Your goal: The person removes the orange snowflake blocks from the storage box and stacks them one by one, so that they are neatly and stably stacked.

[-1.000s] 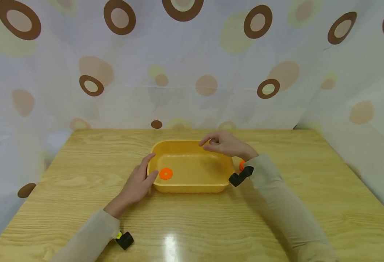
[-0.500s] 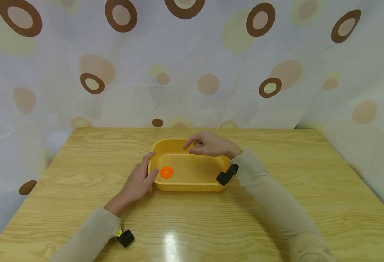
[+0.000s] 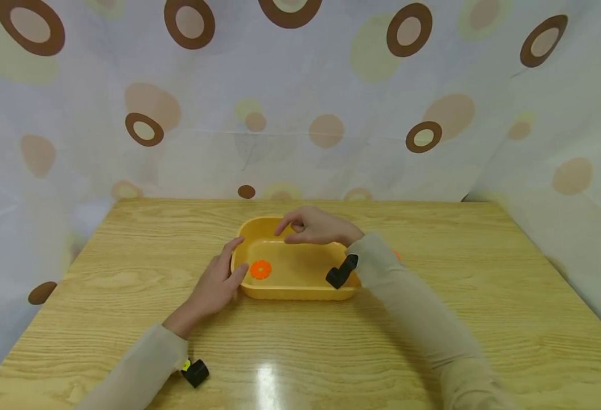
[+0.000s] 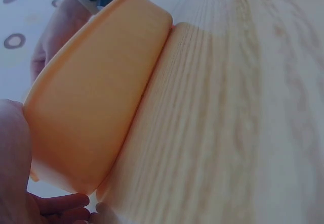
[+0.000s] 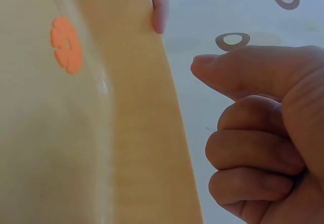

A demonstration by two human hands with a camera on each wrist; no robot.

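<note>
A yellow plastic tub (image 3: 300,292) stands on the table. Inside it, near the left front corner, lies a flat orange flower-shaped disc (image 3: 256,273) with slots round its edge, also plain in the right wrist view. My left hand (image 3: 215,285) holds the tub's left end, with index fingertip and thumb at the rim; its other fingers (image 4: 63,204) reach low on the outer wall in the left wrist view. Over the tub's back half hovers my right hand (image 3: 316,226). Its index finger and thumb stand apart, the other fingers are curled in, and nothing shows between them.
A bit of another orange piece (image 3: 396,255) peeks out behind the right sleeve (image 3: 403,296), to the right of the tub. The wooden table (image 3: 290,347) ends against a dotted cloth (image 3: 290,165). Small black cameras (image 3: 195,373) sit on both wrists.
My right hand has moved left from the tub's right rear rim to above its middle. The orange piece on the right, plainer a second ago, is now mostly covered. My left hand stays put.
</note>
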